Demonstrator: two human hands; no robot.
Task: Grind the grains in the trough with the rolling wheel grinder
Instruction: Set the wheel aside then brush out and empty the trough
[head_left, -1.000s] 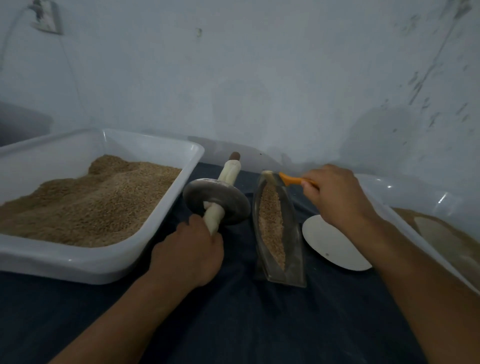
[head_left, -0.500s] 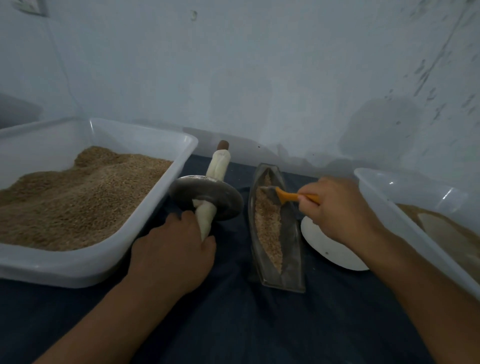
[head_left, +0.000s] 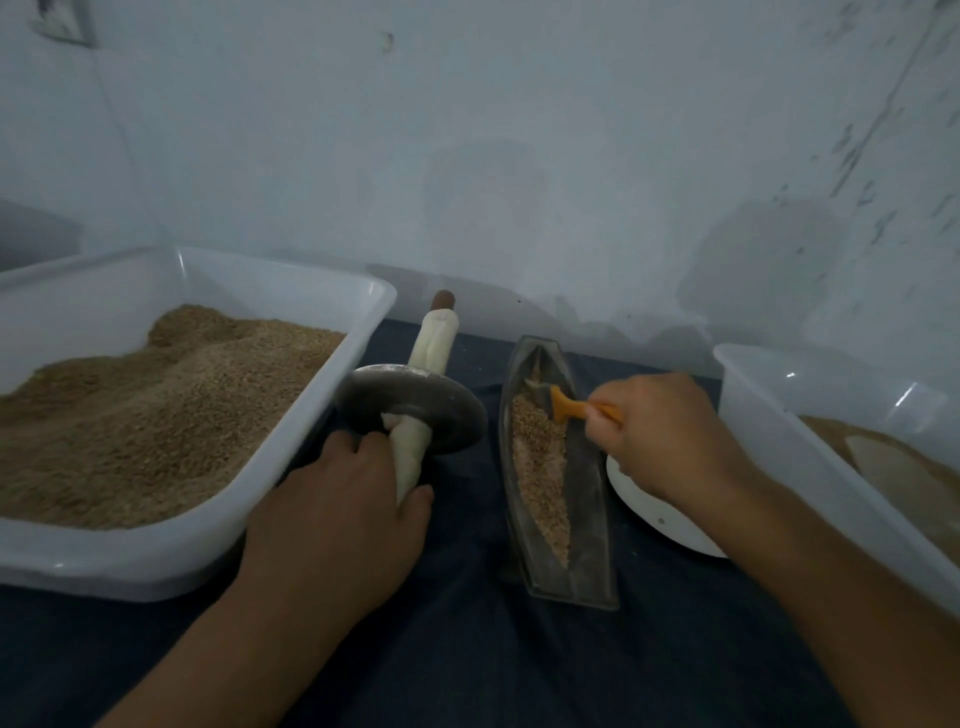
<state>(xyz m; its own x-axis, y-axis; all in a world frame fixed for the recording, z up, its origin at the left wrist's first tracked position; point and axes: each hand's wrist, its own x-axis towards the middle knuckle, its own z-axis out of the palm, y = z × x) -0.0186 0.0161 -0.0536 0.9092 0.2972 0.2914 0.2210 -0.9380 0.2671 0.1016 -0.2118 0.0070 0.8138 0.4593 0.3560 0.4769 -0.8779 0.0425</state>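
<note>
Left tub (head_left: 291, 467): a white plastic tub fills the left of the frame, heaped with brown grain (head_left: 130, 410).
Left hand (head_left: 343, 525): lower centre-left, just right of the tub, its fingers curled round the near end of the grinder's handle.
Grinder (head_left: 410, 410): a dark metal wheel on a pale rod, left of centre between the tub and the trough; it is outside the trough and the rod tilts away toward the wall.
Trough (head_left: 587, 499): a narrow, boat-shaped metal trough at centre, lying on the dark cloth (head_left: 467, 649), with grains (head_left: 537, 467) spread along its left side.
Scraper (head_left: 563, 408): a small orange-handled scraper, its blade down in the far end of the trough.
Right hand (head_left: 670, 436): right of centre, fingers closed on the scraper's handle.
Plate (head_left: 654, 512): a white plate under the right wrist, beside the trough.
Right tub (head_left: 779, 441): a clear tub at the right edge holding brown powder.
</note>
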